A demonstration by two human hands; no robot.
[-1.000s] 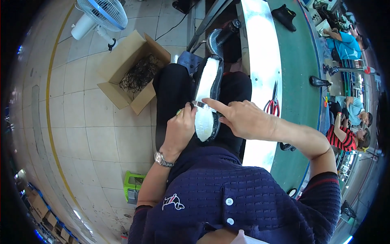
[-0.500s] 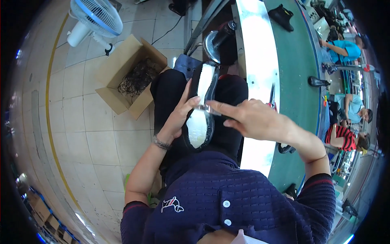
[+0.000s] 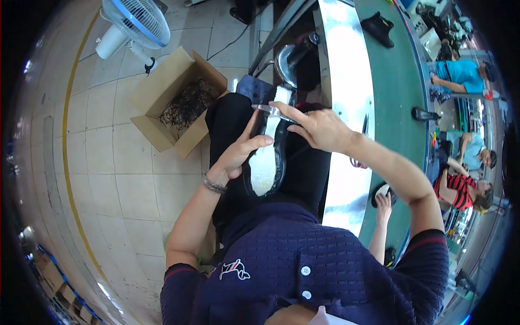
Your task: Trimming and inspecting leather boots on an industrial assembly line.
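A black shoe [image 3: 264,157] lies across my lap with its white underside facing up. My left hand [image 3: 241,154] holds it from the left side, with the thumb pressed onto the white underside. My right hand [image 3: 319,127] is closed on a shiny metal-bladed hand tool [image 3: 265,109], whose handle is mostly hidden by my fingers. The blade lies crosswise over the shoe's far half, with my index finger stretched along it. Whether it touches the white surface, I cannot tell.
An open cardboard box [image 3: 157,95] of dark stringy scraps stands left of my knees, near a fan [image 3: 138,24]. At right run a metal ledge [image 3: 346,70] and a green conveyor belt [image 3: 398,108] with black shoes. Another person's hand [image 3: 383,203] touches a shoe there.
My right hand has moved the metal-bladed tool from the shoe's middle toward its far end. Another person's hand has come in at the belt on the right.
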